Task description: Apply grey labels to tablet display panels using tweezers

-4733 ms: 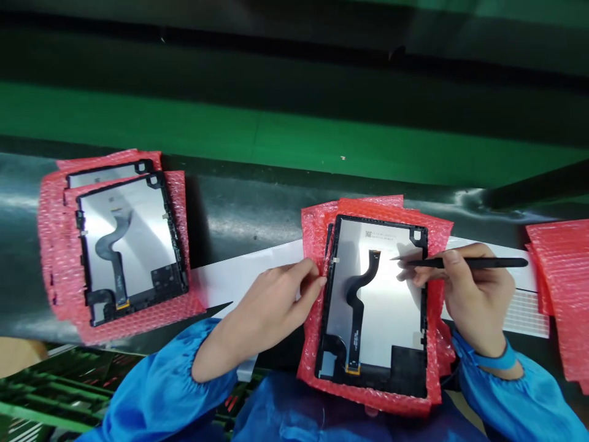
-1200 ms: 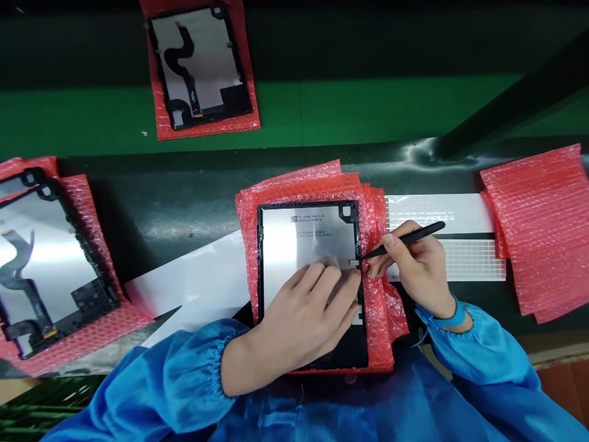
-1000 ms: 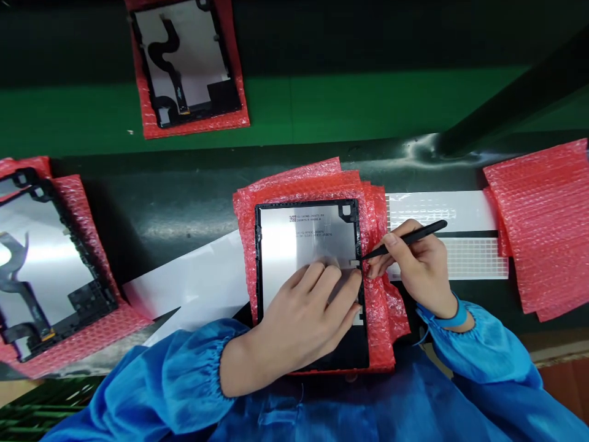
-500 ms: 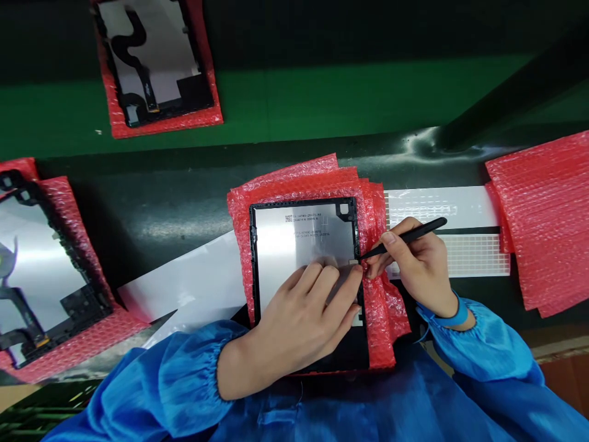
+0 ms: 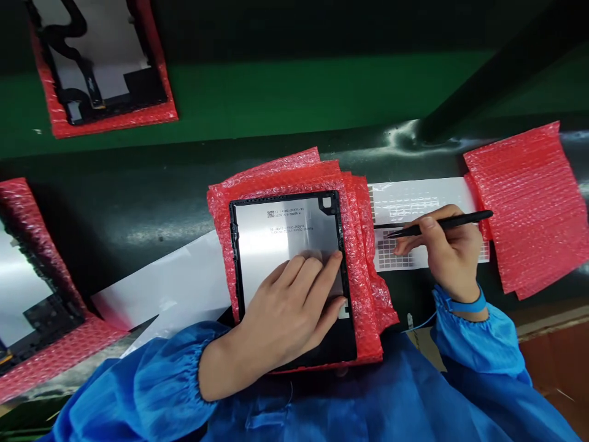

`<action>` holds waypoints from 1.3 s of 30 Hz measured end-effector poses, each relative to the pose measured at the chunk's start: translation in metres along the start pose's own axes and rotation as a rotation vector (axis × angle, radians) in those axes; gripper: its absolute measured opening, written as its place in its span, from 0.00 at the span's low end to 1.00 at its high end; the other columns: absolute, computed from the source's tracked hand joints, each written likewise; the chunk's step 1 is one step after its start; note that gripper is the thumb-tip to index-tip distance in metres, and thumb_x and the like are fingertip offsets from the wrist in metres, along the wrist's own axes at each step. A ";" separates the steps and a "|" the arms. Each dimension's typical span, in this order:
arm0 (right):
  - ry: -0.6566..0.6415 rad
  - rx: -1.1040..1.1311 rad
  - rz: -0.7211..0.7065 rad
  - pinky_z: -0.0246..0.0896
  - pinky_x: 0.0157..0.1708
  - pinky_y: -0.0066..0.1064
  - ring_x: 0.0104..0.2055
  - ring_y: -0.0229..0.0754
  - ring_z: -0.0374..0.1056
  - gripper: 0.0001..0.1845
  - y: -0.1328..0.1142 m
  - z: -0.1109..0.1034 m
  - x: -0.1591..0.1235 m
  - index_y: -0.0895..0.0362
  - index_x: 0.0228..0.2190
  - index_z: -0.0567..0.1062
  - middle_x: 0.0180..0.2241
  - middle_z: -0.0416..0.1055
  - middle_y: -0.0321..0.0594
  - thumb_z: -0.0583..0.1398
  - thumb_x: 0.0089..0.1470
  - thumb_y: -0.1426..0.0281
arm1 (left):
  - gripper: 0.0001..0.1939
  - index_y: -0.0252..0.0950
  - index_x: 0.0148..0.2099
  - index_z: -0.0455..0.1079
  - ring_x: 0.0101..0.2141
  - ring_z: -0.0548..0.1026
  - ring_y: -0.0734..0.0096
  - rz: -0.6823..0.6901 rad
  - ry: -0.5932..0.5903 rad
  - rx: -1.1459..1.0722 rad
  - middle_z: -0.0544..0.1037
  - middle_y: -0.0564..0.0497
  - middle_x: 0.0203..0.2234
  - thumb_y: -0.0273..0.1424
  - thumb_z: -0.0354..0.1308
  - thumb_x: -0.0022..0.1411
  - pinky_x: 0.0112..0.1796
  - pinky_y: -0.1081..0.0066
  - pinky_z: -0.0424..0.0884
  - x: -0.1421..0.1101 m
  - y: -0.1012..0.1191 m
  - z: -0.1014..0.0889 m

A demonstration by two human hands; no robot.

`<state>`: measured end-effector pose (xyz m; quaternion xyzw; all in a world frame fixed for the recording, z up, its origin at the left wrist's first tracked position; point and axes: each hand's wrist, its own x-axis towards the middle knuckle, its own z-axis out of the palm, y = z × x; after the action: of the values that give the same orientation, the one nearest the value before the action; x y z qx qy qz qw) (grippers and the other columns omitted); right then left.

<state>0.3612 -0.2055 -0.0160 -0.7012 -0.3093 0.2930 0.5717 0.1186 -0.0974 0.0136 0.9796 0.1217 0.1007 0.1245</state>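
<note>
Ok, spare panel (image 5: 13, 313) parked well left of the left grip (image 5: 276, 307). Left grip open, fingers laid over the display panel (image 5: 262, 245), which is carried on bubble wrap (image 5: 361, 245). Panel judged thin, stiff, fragile, face probably slippery; best held by its black frame (image 5: 233, 245). Black tweezers (image 5: 469, 219) pinched in the right grip (image 5: 453, 255), tip over the gridded sheet (image 5: 387, 261); contact can't be confirmed. Red sheets (image 5: 534, 215) stacked right of it.

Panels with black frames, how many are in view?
3: the middle panel under the left hand, the left panel at the picture's edge, the top-left panel. Others may be hidden beneath.
</note>
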 end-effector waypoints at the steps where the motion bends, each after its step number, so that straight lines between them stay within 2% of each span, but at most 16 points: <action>1: -0.006 -0.027 0.016 0.76 0.20 0.34 0.19 0.43 0.77 0.17 0.007 -0.008 -0.002 0.51 0.33 0.71 0.22 0.78 0.34 0.66 0.64 0.53 | 0.24 0.19 0.64 0.68 0.45 0.79 0.51 0.002 0.008 0.002 0.80 0.35 0.45 0.32 0.57 0.73 0.43 0.58 0.80 0.000 0.000 0.000; 4: -0.069 -0.075 0.080 0.77 0.23 0.35 0.22 0.44 0.78 0.15 0.027 -0.024 -0.008 0.51 0.35 0.72 0.22 0.79 0.35 0.67 0.65 0.55 | 0.22 0.18 0.62 0.69 0.44 0.80 0.52 0.018 0.006 0.020 0.80 0.35 0.42 0.31 0.55 0.74 0.42 0.58 0.80 0.004 0.000 -0.002; 8: -0.136 -0.125 0.122 0.76 0.26 0.36 0.24 0.45 0.79 0.16 0.041 -0.029 -0.010 0.51 0.37 0.72 0.23 0.79 0.35 0.65 0.66 0.53 | 0.21 0.18 0.58 0.73 0.42 0.80 0.51 0.021 0.030 0.076 0.81 0.34 0.42 0.31 0.51 0.75 0.40 0.58 0.78 0.019 0.008 -0.011; 11: -0.144 -0.137 0.116 0.76 0.26 0.35 0.25 0.45 0.79 0.17 0.041 -0.026 -0.007 0.52 0.36 0.72 0.23 0.79 0.35 0.66 0.64 0.51 | 0.24 0.22 0.58 0.76 0.54 0.77 0.48 0.119 0.019 0.083 0.81 0.33 0.51 0.37 0.49 0.77 0.53 0.55 0.74 0.033 0.018 -0.012; 13: -0.153 -0.147 0.101 0.75 0.26 0.35 0.25 0.44 0.79 0.18 0.040 -0.025 -0.005 0.52 0.36 0.73 0.24 0.80 0.36 0.66 0.64 0.51 | 0.30 0.25 0.61 0.75 0.61 0.73 0.47 0.202 -0.068 0.068 0.78 0.34 0.59 0.47 0.49 0.77 0.62 0.53 0.66 0.041 0.024 -0.006; 16: -0.177 -0.159 0.077 0.76 0.28 0.34 0.26 0.44 0.80 0.17 0.040 -0.025 -0.005 0.52 0.37 0.74 0.25 0.80 0.36 0.65 0.65 0.52 | 0.40 0.26 0.65 0.73 0.66 0.68 0.42 0.244 -0.228 0.098 0.71 0.35 0.66 0.56 0.47 0.74 0.67 0.49 0.58 0.049 0.029 0.011; 19: -0.180 -0.175 0.073 0.76 0.28 0.35 0.27 0.45 0.80 0.16 0.042 -0.026 -0.006 0.52 0.38 0.74 0.25 0.80 0.36 0.65 0.65 0.52 | 0.45 0.22 0.64 0.74 0.66 0.68 0.37 0.240 -0.319 0.137 0.71 0.31 0.65 0.60 0.45 0.72 0.67 0.46 0.55 0.054 0.029 0.025; 22: -0.191 -0.179 0.086 0.76 0.29 0.34 0.28 0.45 0.81 0.16 0.043 -0.027 -0.006 0.52 0.38 0.74 0.26 0.80 0.36 0.65 0.65 0.53 | 0.47 0.21 0.61 0.77 0.64 0.69 0.35 0.234 -0.360 0.158 0.74 0.28 0.63 0.62 0.45 0.71 0.66 0.45 0.55 0.057 0.029 0.029; 27: -0.177 -0.154 0.108 0.77 0.28 0.34 0.27 0.44 0.81 0.17 0.040 -0.025 -0.005 0.52 0.37 0.74 0.25 0.80 0.36 0.67 0.63 0.52 | 0.46 0.22 0.58 0.79 0.62 0.71 0.35 0.232 -0.356 0.176 0.76 0.28 0.61 0.62 0.45 0.70 0.65 0.46 0.55 0.058 0.031 0.027; 34: -0.106 -0.059 0.148 0.74 0.21 0.34 0.21 0.44 0.77 0.21 0.032 -0.018 -0.002 0.51 0.32 0.71 0.22 0.80 0.35 0.67 0.61 0.48 | 0.46 0.23 0.58 0.80 0.60 0.72 0.36 0.233 -0.349 0.177 0.78 0.29 0.59 0.63 0.46 0.69 0.65 0.46 0.55 0.059 0.031 0.027; 39: -0.109 -0.111 0.176 0.75 0.22 0.33 0.21 0.44 0.77 0.20 0.035 -0.020 -0.002 0.51 0.34 0.71 0.24 0.81 0.36 0.68 0.61 0.49 | 0.47 0.25 0.60 0.79 0.61 0.71 0.36 0.221 -0.360 0.187 0.77 0.31 0.60 0.63 0.43 0.70 0.64 0.46 0.56 0.059 0.034 0.029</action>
<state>0.3790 -0.2250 -0.0462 -0.7392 -0.2927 0.3621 0.4865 0.1880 -0.1198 0.0047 0.9964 -0.0016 -0.0745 0.0410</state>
